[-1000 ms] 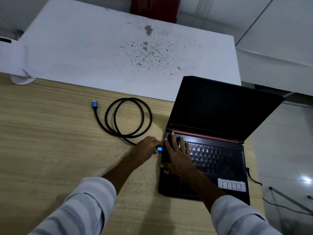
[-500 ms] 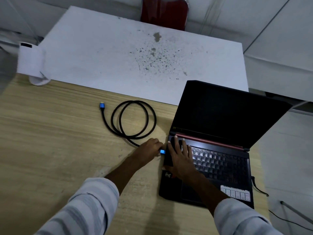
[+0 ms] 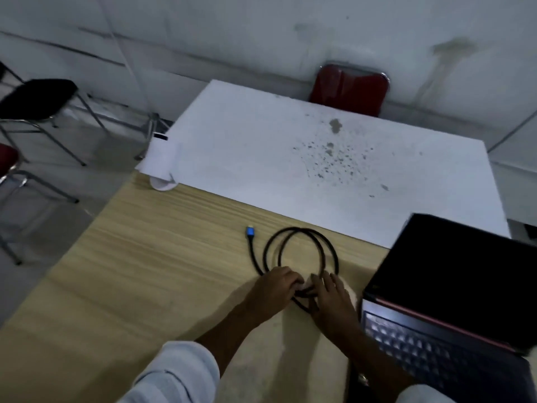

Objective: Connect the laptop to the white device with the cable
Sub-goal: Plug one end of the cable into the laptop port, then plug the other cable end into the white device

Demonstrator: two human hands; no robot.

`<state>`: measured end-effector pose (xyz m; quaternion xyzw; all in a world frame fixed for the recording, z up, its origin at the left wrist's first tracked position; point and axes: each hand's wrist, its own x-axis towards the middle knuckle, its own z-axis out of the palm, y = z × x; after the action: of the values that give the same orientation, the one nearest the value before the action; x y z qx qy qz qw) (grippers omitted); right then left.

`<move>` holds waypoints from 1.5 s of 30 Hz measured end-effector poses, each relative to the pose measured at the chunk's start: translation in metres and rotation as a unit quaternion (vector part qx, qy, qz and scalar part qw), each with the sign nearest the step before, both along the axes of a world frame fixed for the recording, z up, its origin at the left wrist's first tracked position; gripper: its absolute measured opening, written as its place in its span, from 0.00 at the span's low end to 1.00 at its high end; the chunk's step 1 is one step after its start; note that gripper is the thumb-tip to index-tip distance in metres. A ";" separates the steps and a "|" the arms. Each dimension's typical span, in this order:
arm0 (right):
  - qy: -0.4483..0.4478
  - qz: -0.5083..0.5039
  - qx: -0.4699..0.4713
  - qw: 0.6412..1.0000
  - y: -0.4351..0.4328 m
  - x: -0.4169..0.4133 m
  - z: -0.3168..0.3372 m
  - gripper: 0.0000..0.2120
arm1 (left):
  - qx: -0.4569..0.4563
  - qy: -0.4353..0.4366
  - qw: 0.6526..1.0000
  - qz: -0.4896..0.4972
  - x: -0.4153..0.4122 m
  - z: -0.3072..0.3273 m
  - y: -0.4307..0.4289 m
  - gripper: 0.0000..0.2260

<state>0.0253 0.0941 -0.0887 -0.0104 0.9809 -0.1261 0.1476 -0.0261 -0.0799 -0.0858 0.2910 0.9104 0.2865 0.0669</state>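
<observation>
Now I am pinching the coiled cable (image 3: 302,251) with my left hand (image 3: 276,286) and right hand (image 3: 331,295), just left of the laptop (image 3: 453,289); I should be freeing the loops gently toward the white device (image 3: 161,161).

Looks like a bare office or meeting room: wooden desk (image 3: 145,271) butted against a stained white table (image 3: 290,146), red chair (image 3: 350,91) behind that table, black folding chair (image 3: 35,98) left of it, plain grey walls, tiled floor.

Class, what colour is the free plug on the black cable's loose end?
Blue plug, clearest in the head view.
</observation>
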 end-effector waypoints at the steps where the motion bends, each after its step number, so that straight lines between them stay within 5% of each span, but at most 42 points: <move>1: -0.006 0.014 -0.016 1.000 -0.016 -0.014 0.003 0.28 | 0.003 0.001 1.000 0.021 -0.009 0.001 -0.017 0.14; 13: 0.015 0.050 -0.115 0.992 -0.186 -0.169 0.036 0.24 | -0.017 -0.007 0.966 0.258 -0.129 0.007 -0.206 0.11; 23: 0.023 0.063 -0.158 0.985 -0.264 -0.242 0.037 0.25 | -0.077 0.107 0.905 0.403 -0.241 0.036 -0.275 0.25; 30: 0.023 0.061 -0.149 0.987 -0.263 -0.254 0.023 0.24 | -0.082 0.022 0.921 0.381 -0.273 0.016 -0.278 0.42; 45: -0.017 0.065 -0.004 0.998 -0.169 -0.192 -0.013 0.25 | -0.123 0.071 0.909 0.392 -0.215 0.015 -0.209 0.40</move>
<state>-0.1668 -0.0748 -0.1014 -0.0727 0.9750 -0.1207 0.1719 -0.2408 -0.2886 -0.0705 -0.0803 0.9816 0.1536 -0.0806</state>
